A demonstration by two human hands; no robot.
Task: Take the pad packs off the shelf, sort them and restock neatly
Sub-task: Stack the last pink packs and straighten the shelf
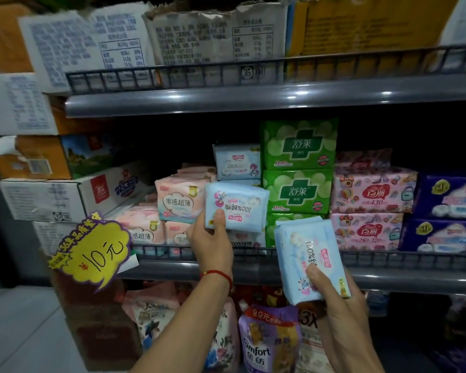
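Shelf [253,267] front: two blue packs, left hand [213,238] one [236,207], right hand [334,289] one [307,254].

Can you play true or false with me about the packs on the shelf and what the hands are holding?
1. Each hand holds a light blue plastic pad pack. True: the left hand grips one, the right hand another.
2. The green packs with a white cross lie left of the pale pink packs. False: they are on the right.
3. The yellow price sign hangs at the shelf's left end. True.
4. The dark purple packs are on the top shelf. False: they sit on the middle shelf, far right.
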